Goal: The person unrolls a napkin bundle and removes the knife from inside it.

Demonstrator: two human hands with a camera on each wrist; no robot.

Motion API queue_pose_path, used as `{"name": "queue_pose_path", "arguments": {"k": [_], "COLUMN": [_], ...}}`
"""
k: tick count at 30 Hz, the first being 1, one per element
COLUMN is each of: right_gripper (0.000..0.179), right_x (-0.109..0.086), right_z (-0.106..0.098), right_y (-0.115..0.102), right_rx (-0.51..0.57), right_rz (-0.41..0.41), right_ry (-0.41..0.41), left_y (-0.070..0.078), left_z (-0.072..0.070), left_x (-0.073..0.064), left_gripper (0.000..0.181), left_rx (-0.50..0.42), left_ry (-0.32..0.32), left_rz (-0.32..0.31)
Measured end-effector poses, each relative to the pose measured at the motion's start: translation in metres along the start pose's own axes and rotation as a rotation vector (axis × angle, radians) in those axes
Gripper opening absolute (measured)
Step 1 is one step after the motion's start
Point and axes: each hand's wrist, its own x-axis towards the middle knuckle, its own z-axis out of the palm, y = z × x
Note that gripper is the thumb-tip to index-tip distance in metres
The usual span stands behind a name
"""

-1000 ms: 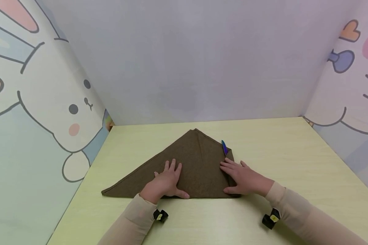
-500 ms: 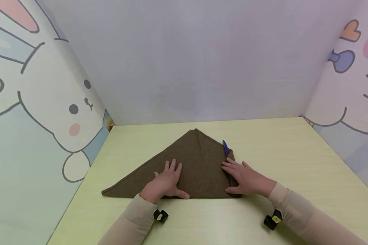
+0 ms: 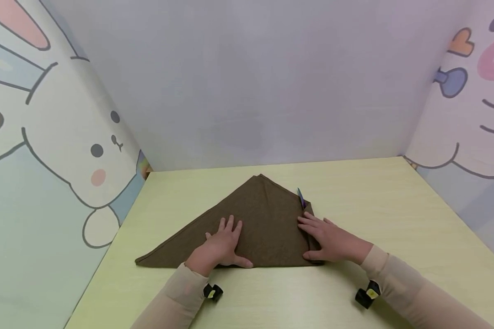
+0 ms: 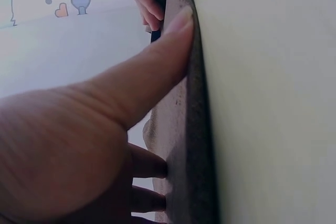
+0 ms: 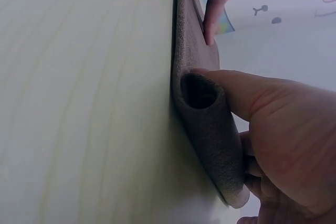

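A brown cloth [image 3: 267,219], folded into a rough triangle, lies on the pale table. In the head view its right side is turned over into a roll, which in the right wrist view shows as a hollow rolled end [image 5: 202,93]. A slim blue-purple pointed thing [image 3: 301,198] sticks out of the roll's far end; its lower part is hidden. My left hand [image 3: 220,246] rests spread on the cloth, thumb along the near edge. My right hand [image 3: 331,240] holds the roll, thumb at the near end and fingers curved over it.
Around the cloth is the light wooden table [image 3: 374,196]. A plain pale wall [image 3: 247,91] stands behind it. Walls with cartoon animals rise at the left and right.
My right hand has shifted slightly right, and the roll with the blue-purple thing moved a little with it. My left hand has kept its place; the head view has tilted slightly.
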Motion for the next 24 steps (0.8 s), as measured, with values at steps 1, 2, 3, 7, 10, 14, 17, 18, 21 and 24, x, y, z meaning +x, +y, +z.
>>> {"name": "queue_pose_path", "arguments": {"k": [1, 2, 3, 7, 10, 14, 17, 18, 21, 24], "right_gripper": [0.077, 0.077, 0.077, 0.076, 0.076, 0.077, 0.077, 0.077, 0.077, 0.078], "right_x": [0.0, -0.001, -0.001, -0.003, -0.004, -0.005, -0.008, -0.009, -0.011, -0.013], "right_z": [0.0, -0.001, -0.001, -0.003, -0.004, -0.005, -0.005, -0.006, -0.007, -0.007], "right_y": [0.0, 0.0, 0.0, -0.001, 0.0, 0.001, 0.002, 0.003, 0.004, 0.005], "right_rx": [0.002, 0.004, 0.007, 0.016, 0.023, 0.028, 0.028, 0.028, 0.032, 0.037], "right_rz": [0.0, 0.0, 0.001, -0.003, -0.013, -0.019, -0.019, -0.018, -0.013, 0.0], "right_ry": [-0.001, -0.001, -0.001, 0.003, 0.008, 0.017, 0.029, 0.033, 0.037, 0.025], "left_y": [0.0, -0.001, -0.001, -0.002, -0.002, -0.003, -0.003, -0.003, -0.003, -0.003], "left_z": [0.0, 0.0, 0.001, 0.001, 0.001, 0.0, 0.0, 0.0, -0.001, 0.0], "left_x": [0.0, 0.0, 0.0, 0.0, 0.0, -0.002, -0.003, -0.003, -0.003, -0.003], "left_gripper": [0.121, 0.121, 0.121, 0.121, 0.121, 0.12, 0.119, 0.119, 0.119, 0.119], "left_rx": [0.0, -0.001, 0.001, -0.006, -0.011, -0.014, -0.013, -0.013, -0.014, -0.014], "left_ry": [-0.001, 0.0, 0.001, 0.002, 0.005, 0.009, 0.01, 0.012, 0.016, 0.018], "left_rz": [-0.002, -0.003, -0.003, -0.002, 0.001, 0.01, 0.019, 0.023, 0.029, 0.032]}}
